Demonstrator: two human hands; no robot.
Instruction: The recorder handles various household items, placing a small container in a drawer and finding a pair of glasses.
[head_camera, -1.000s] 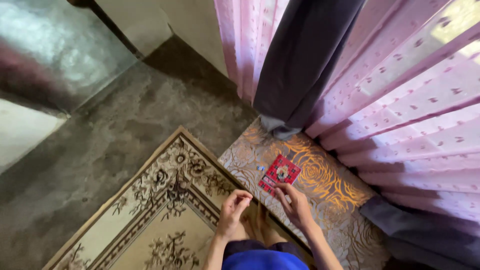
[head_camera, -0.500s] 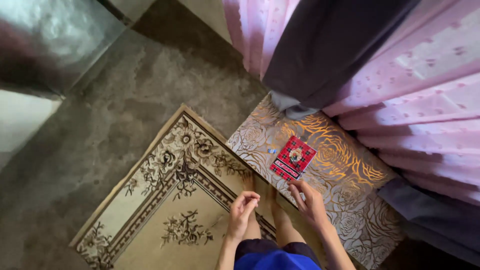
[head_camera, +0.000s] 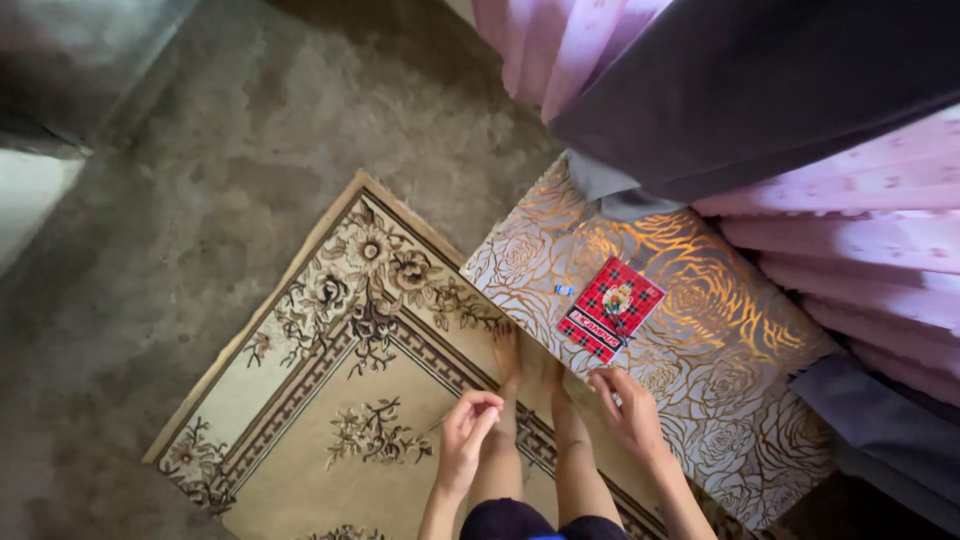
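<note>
The left hand (head_camera: 465, 428) is held above the flowery rug (head_camera: 300, 420), with its fingertips pinched together. A very thin thing, maybe a thread or a needle, seems to stick out from the pinch toward the left, but it is too fine to be sure. The right hand (head_camera: 628, 408) hovers over the near edge of the shiny rose-patterned mat (head_camera: 720, 400); its fingers are curled, and I cannot tell if it holds anything. The red checked packet (head_camera: 610, 308) lies flat near the middle of that mat, just beyond the right hand and not touched. A tiny blue thing (head_camera: 563, 290) lies beside the packet. The work looks barely begun. The curtains (head_camera: 800, 120) hide the mat's far edge.
</note>
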